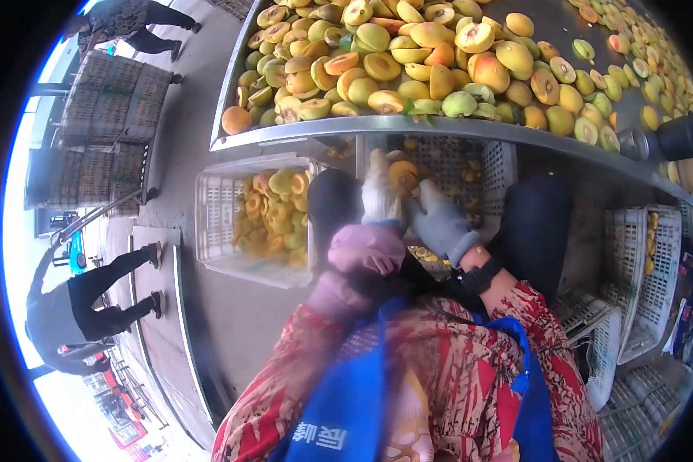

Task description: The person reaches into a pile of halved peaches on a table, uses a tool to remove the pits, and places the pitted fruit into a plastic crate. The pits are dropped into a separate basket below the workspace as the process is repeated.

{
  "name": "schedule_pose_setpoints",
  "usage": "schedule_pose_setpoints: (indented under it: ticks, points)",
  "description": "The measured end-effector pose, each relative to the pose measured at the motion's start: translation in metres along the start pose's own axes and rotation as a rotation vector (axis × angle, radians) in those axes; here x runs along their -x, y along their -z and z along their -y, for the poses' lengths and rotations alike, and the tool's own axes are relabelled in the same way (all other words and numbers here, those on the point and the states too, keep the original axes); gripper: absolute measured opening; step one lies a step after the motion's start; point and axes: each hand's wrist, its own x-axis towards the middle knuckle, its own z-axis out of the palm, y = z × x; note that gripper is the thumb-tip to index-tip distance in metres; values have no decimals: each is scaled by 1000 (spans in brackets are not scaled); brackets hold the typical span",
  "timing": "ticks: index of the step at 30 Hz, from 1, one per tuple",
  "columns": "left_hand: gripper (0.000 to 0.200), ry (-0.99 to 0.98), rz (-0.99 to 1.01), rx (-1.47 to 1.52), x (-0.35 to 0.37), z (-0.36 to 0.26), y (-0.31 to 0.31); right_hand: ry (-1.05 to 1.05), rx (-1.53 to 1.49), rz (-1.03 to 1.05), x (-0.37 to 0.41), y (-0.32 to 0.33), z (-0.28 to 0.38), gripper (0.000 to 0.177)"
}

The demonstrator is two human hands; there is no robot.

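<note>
Grip of left hand clamped on fruit; right hand's unclear; over crate below bench near edge, likely to catch pieces.

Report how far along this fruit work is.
Apparently done: cut fruit in the crate at left. In hand: one piece, held by the left hand, with the right hand close by. Probably left: the large heap on the metal-edged table, so much seems to remain.
</note>
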Motion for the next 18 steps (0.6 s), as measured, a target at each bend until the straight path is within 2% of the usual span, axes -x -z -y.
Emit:
schedule_pose_setpoints:
  ticks: [1, 3, 4, 6, 9, 10, 12, 13, 15, 17, 18]
  points:
    - [21, 0, 7, -1, -4, -2, -1, -5, -2, -5, 0, 0, 5, 26]
    - [20, 476, -54, 725, -12, -8, -3, -76, -52, -6, 0, 3, 15, 27]
    - [20, 481, -50, 723, -11, -8, -6, -82, -53, -8, 0, 2, 12, 27]
    - [26, 302, -153, 696, -10, -11, -13, -110, -222, 98, -4, -2, 4, 30]
    - [28, 253, -204, 623, -11, -23, -17, -39, -241, 115, -8, 4, 1, 31]
    - [28, 255, -210, 622, -13, -21, -18, -39, -241, 121, -10, 9, 3, 31]
    - [27, 428, -203, 681, -20, -13, -17, -24, 10, 229, -11, 20, 9, 31]
    - [27, 425, -206, 680, -21, -11, -17, -20, 9, 231, -14, 24, 8, 31]
    - [23, 393, -151, 685, -21, -8, -18, -237, -311, 424, -18, 31, 4, 29]
    - [21, 365, -111, 475, -17, -5, -21, -320, -387, 515, -11, 49, 17, 28]
    - [20, 8, -34, 345, -24, 41, -26, -400, -306, 470, -13, 43, 17, 29]
